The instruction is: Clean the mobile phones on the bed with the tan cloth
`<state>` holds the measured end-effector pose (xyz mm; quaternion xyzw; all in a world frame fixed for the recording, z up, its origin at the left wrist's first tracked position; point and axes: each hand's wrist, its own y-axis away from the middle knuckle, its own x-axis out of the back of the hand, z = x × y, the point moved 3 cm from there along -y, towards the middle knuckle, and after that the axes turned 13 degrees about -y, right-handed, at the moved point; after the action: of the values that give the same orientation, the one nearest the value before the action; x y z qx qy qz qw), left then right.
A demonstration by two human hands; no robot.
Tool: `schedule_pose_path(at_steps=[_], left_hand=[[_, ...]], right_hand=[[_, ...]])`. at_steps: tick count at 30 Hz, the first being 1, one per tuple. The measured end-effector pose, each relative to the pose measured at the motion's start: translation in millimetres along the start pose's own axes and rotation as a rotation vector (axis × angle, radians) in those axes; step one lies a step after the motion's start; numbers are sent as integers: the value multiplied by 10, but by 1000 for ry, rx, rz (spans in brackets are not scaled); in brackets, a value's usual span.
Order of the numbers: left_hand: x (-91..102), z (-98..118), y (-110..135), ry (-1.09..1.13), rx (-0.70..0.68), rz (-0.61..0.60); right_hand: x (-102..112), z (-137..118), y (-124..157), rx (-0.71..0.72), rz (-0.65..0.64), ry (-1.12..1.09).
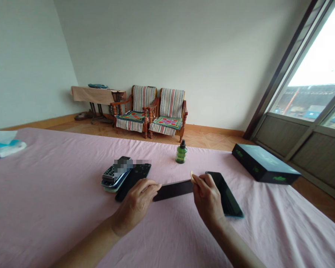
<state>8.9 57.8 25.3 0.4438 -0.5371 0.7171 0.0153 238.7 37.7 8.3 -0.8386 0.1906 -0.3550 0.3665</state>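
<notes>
A dark, flat, tablet-like device (173, 190) is tilted in front of me, its broad face seen at a shallow angle. My left hand (139, 199) pinches its left end between thumb and fingers. At the other end, my right hand (208, 195) is closed on a small beige cloth (192, 176); most of the cloth is hidden in the fingers. Behind my right hand lies a black tablet (230, 199). To the left of my left hand is a stack of mobile phones (114, 176), a keypad phone on top, beside another dark flat device (135, 180).
A green bottle with a black top (181, 152) stands beyond my hands. A black box (264, 163) lies at the right, a white and blue packet (5, 145) at the far left. Everything rests on a pink sheet (72, 178). Two wooden chairs (167, 108) stand by the wall.
</notes>
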Motion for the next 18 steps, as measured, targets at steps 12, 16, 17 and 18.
schedule_pose_path(at_steps=[12, 16, 17, 18], left_hand=[[32, 46, -1, 19, 10, -22], [23, 43, -5, -18, -1, -8], [19, 43, -5, -24, -1, -5], [15, 45, -5, -28, -1, -3]], right_hand=[[-521, -670, 143, 157, -225, -118], [-285, -334, 92, 71, -118, -111], [-217, -226, 77, 22, -67, -104], [-159, -126, 63, -34, -24, -102]])
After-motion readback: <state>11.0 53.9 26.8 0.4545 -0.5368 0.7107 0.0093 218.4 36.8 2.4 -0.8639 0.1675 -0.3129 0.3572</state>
